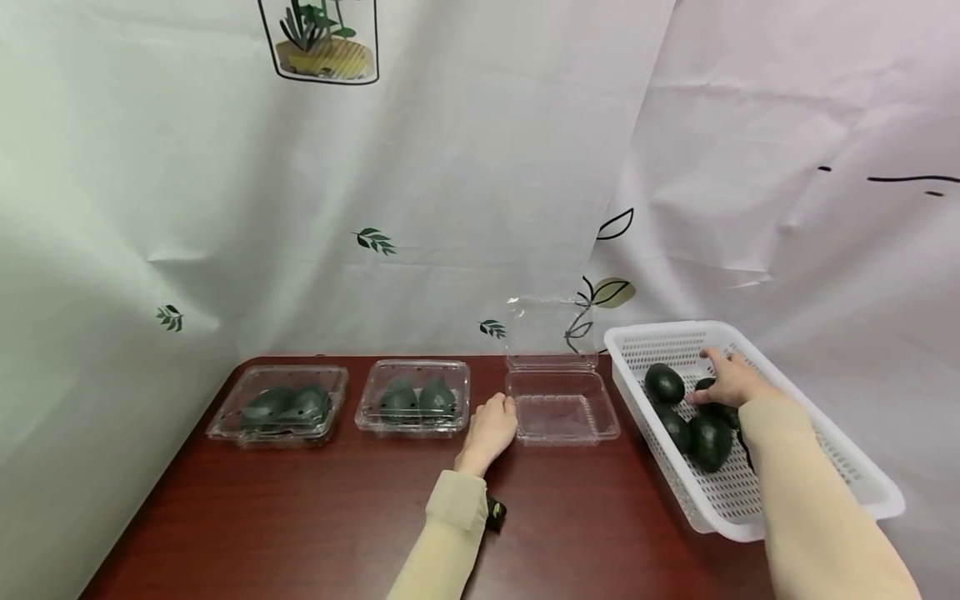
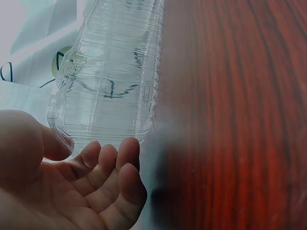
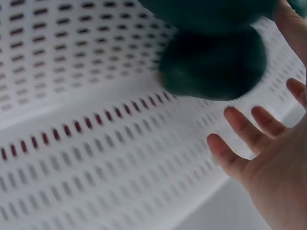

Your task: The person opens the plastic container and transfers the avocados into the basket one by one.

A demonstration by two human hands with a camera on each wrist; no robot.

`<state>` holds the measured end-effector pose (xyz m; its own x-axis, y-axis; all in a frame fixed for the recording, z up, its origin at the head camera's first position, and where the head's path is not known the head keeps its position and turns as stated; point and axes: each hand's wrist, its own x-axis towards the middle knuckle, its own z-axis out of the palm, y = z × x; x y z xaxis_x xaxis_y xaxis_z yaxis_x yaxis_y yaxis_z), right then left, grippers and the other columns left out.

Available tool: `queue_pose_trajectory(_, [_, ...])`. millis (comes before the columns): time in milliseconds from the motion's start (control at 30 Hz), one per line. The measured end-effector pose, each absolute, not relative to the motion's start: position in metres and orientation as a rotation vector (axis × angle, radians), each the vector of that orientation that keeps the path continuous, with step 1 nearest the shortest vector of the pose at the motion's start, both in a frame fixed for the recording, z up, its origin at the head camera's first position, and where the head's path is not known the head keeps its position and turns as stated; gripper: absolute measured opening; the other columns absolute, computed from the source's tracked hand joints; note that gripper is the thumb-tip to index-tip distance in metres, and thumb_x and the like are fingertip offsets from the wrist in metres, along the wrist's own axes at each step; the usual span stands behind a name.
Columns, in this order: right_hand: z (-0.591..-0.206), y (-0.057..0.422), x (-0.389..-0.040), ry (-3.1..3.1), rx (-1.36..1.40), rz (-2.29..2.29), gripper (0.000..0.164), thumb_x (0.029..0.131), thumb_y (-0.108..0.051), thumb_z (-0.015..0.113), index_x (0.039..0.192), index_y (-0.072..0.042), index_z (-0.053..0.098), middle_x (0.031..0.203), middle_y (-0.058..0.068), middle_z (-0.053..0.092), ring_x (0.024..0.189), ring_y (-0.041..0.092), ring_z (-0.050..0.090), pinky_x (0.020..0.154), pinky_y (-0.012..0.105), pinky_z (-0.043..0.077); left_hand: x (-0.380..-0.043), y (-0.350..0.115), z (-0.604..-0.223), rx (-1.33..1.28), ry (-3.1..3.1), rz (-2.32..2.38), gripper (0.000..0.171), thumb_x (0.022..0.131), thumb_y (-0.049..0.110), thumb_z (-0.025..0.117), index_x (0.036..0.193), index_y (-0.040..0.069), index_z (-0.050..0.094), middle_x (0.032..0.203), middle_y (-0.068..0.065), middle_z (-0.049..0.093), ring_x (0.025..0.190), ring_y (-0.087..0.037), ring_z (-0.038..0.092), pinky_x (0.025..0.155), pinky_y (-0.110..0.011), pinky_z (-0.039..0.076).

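Note:
A clear plastic clamshell container lies with its lid raised against the cloth behind. My left hand holds its left side; the left wrist view shows thumb and curled fingertips at the end of the clear container. Inside a white perforated basket, my right hand reaches over several dark green avocados, among them one avocado and another avocado. Close up, the fingers of the right hand are spread, beside a blurred avocado, with nothing gripped.
Two closed clamshells stand to the left on the reddish-brown table: one closed clamshell near the left hand and another closed clamshell farther out, each with avocados inside. A white patterned cloth hangs behind the table.

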<state>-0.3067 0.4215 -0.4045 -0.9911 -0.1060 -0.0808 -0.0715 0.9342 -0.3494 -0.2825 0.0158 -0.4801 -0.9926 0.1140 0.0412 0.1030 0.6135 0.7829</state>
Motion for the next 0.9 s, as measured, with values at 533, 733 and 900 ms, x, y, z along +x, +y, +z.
queue_pose_trajectory(533, [-0.341, 0.373, -0.325, 3.111, -0.213, -0.396, 0.118, 0.074, -0.064, 0.075, 0.157, -0.013, 0.009, 0.15, 0.04, 0.0, 0.126, 0.068, 0.017, 0.089, 0.079, 0.024, -0.283, 0.011, -0.484, 0.196, 2.818, 1.373, 0.028, 0.105, 0.023, 0.04, 0.09, 0.008, 0.058, 0.076, -0.009, 0.056, 0.083, -0.039, 0.062, 0.072, -0.05, 0.046])
queue_pose_trajectory(733, [-0.332, 0.335, -0.328, 3.204, -0.316, -0.365, 0.102, 0.081, -0.049, 0.076, 0.156, -0.014, 0.017, 0.15, 0.037, 0.01, 0.128, 0.064, 0.022, 0.089, 0.079, 0.023, -0.281, 0.008, -0.483, 0.155, 2.823, 1.386, 0.025, 0.105, 0.022, 0.041, 0.092, 0.007, 0.056, 0.076, -0.008, 0.056, 0.08, -0.036, 0.062, 0.071, -0.048, 0.046])
queue_pose_trajectory(900, [-0.328, 0.316, -0.321, 3.261, -0.395, -0.37, 0.096, 0.081, -0.045, 0.078, 0.154, -0.012, 0.024, 0.15, 0.036, 0.016, 0.129, 0.061, 0.023, 0.092, 0.078, 0.02, -0.28, 0.009, -0.481, 0.146, 2.782, 1.42, 0.022, 0.104, 0.028, 0.044, 0.095, 0.01, 0.051, 0.072, -0.005, 0.054, 0.069, -0.027, 0.056, 0.065, -0.043, 0.044])
